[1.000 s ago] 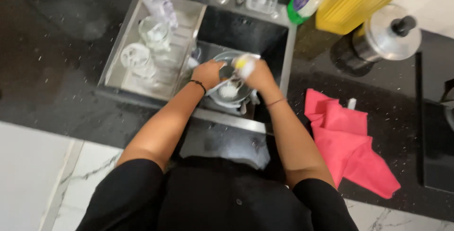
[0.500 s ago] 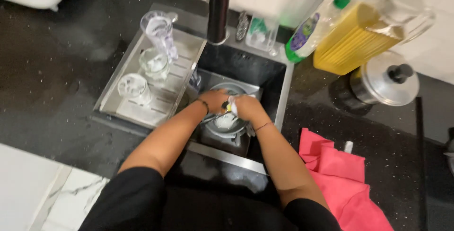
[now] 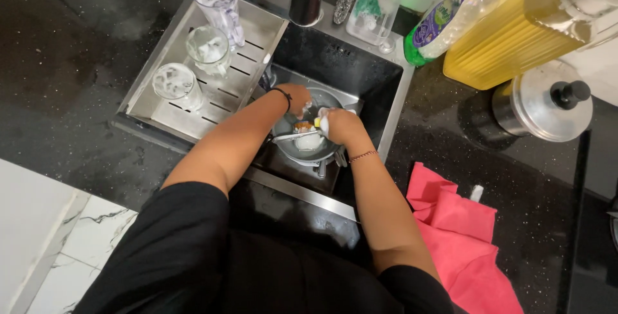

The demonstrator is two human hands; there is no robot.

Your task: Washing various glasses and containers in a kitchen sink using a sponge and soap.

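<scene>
Down in the sink [image 3: 393, 105], the left hand [image 3: 297, 98] is clamping the rim of a round metal bowl [image 3: 308, 135] to steady it, while the right hand [image 3: 340, 126], fingers closed around a soapy sponge [image 3: 320, 123], is scrubbing inside.

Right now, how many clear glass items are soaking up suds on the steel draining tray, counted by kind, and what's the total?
Tall clear glass jug, soapy inside: 1
Short clear drinking glasses with foam: 2
Total on the steel draining tray: 3
</scene>
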